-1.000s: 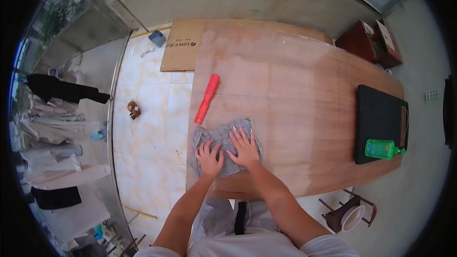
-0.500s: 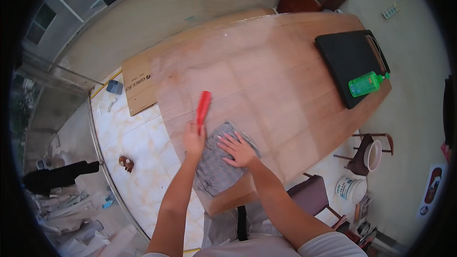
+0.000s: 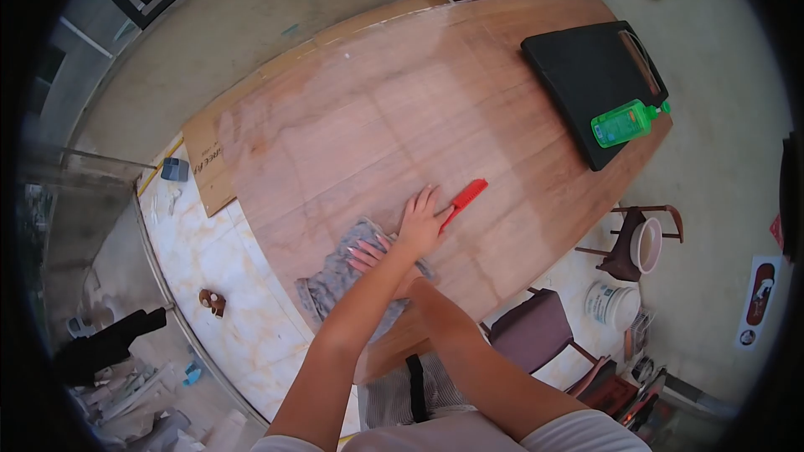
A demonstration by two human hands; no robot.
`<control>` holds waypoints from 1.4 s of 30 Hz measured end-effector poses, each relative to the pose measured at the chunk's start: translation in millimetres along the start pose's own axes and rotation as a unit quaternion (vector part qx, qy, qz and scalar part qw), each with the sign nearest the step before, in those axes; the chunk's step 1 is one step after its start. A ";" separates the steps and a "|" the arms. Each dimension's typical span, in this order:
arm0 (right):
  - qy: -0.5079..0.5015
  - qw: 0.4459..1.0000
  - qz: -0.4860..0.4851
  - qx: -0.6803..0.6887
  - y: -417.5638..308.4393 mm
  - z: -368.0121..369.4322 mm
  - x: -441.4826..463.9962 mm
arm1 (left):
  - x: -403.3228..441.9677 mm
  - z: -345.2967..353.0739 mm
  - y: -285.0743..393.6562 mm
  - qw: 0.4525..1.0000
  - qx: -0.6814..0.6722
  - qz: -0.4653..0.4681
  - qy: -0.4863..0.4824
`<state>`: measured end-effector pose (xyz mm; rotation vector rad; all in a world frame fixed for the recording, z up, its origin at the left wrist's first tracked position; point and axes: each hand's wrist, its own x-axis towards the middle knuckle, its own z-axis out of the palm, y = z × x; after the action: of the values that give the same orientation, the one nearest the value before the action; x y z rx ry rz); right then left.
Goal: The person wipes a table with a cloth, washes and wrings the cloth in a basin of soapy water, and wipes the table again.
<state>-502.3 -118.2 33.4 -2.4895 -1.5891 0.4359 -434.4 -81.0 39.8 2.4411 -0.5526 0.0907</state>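
My left hand (image 3: 421, 222) reaches across my right forearm and has its fingers at the handle of a red brush (image 3: 469, 194), which lies over the wooden board to the right of the cloth. Beneath the left forearm, my right hand (image 3: 373, 256) rests with spread fingers on a grey, crumpled cloth (image 3: 331, 282). Part of the right hand is hidden by the left arm. The cloth lies near the front left edge of the wooden board (image 3: 335, 134).
A black panel (image 3: 578, 63) bears a green pump bottle (image 3: 621, 124) at the board's right end. Chairs, a pink basin (image 3: 646, 244) and a white bucket (image 3: 618, 307) stand at the lower right. Cardboard (image 3: 209, 176) and a small brown toy (image 3: 212, 302) are on the left.
My left hand left the cloth, took the red brush and carried it to the right, over my right arm. The cloth is more bunched. The head view has turned.
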 end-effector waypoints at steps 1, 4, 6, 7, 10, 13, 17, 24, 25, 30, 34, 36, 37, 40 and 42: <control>-0.007 1.000 -0.001 -0.020 -1.7 0.4 -0.1 | -7.7 -9.3 8.6 1.000 -0.014 -0.028 0.003; 0.002 1.000 -0.005 -0.012 -3.0 9.6 -0.5 | -53.1 -33.1 21.4 0.991 -0.045 -0.121 0.036; 0.016 1.000 -0.012 0.012 1.3 16.8 -2.1 | -104.6 -45.0 21.4 0.971 -0.016 -0.217 0.103; 0.023 0.999 -0.018 0.023 2.3 17.2 -1.2 | -134.8 -51.0 23.9 0.950 0.021 -0.276 0.143; 0.071 0.995 0.000 0.070 -3.7 -5.7 -1.9 | -219.6 -49.5 38.1 0.903 0.129 -0.388 0.134; 0.085 0.993 -0.003 0.085 -4.6 -12.7 3.3 | -247.6 -37.2 25.4 0.899 0.155 -0.399 0.093; 0.099 0.991 0.024 0.082 -5.1 -11.6 24.7 | -230.9 -52.2 -1.1 0.895 0.162 -0.407 0.082; 0.155 0.978 0.139 0.031 2.1 -15.1 157.0 | -182.1 -120.8 -132.9 0.900 0.221 -0.359 0.110; 0.167 0.974 0.149 0.023 6.0 -15.7 178.2 | -173.7 -129.5 -151.8 0.899 0.227 -0.355 0.117; 0.224 0.954 0.197 -0.010 30.6 -22.2 289.8 | -128.6 -159.5 -248.5 0.867 0.261 -0.385 0.176; 0.258 0.936 0.236 -0.039 56.4 -29.3 354.4 | -94.7 -182.3 -315.3 0.861 0.300 -0.371 0.179; 0.268 0.932 0.237 -0.056 66.5 -35.7 372.0 | -82.8 -188.6 -330.1 0.857 0.305 -0.373 0.186; 0.279 0.930 0.230 -0.061 69.6 -34.2 379.4 | -80.4 -191.8 -334.6 0.853 0.313 -0.376 0.182; 0.294 0.928 0.218 -0.065 67.9 -29.2 366.4 | -85.2 -187.0 -324.6 0.858 0.318 -0.367 0.168; 0.288 0.934 0.207 -0.040 53.9 -21.0 348.1 | -101.2 -181.9 -312.5 0.871 0.309 -0.348 0.159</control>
<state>-311.8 174.5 -17.5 -2.6567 -0.8764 -0.3092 -386.2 287.8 -10.8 2.9875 0.6154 0.4080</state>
